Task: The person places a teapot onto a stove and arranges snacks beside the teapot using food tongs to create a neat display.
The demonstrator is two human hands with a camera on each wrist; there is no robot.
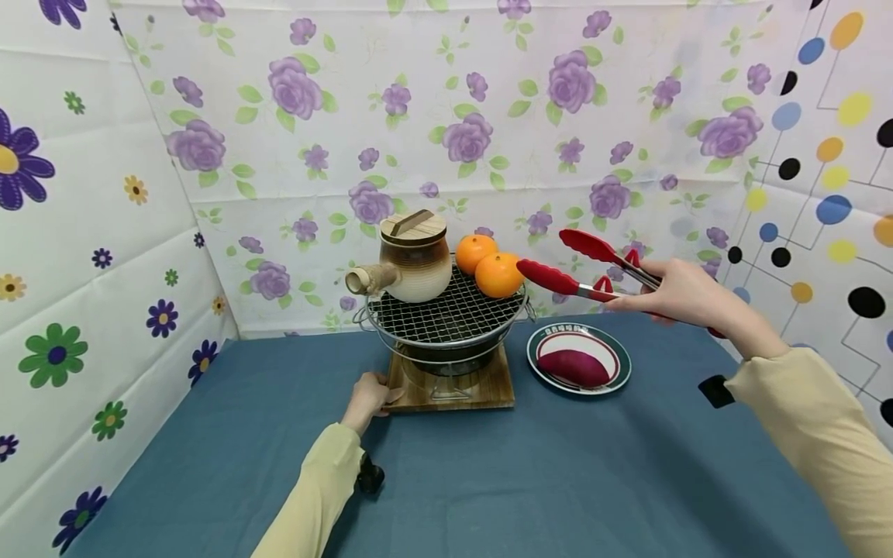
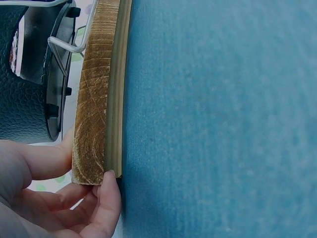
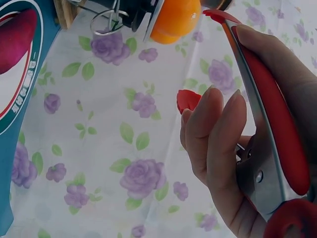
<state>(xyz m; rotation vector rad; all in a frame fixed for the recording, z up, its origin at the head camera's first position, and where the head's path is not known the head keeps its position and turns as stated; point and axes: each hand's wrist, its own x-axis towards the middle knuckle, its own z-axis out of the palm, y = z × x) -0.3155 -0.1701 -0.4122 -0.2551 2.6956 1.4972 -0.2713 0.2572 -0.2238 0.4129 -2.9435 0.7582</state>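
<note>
My left hand [image 1: 367, 397] grips the front left corner of a wooden board [image 1: 453, 394], thumb on top and fingers at the edge, as the left wrist view shows. On the board stands a black stove [image 2: 29, 99] topped by a round wire grill [image 1: 446, 314]. Two oranges [image 1: 499, 274] sit on the grill's right side, beside a clay teapot [image 1: 418, 267] with a wooden lid. My right hand [image 1: 680, 294] holds red-tipped tongs [image 1: 586, 288] in the air, their arms spread with nothing between. The tips point left, the lower one close to the front orange in the head view.
Right of the board lies a green-rimmed plate [image 1: 615, 380] with a purple sweet potato [image 1: 574, 367] on it. A blue cloth [image 1: 488, 480] covers the table. Flower-patterned sheets [image 1: 418, 116] hang behind and to the left, with a dotted sheet [image 1: 823, 194] at the right.
</note>
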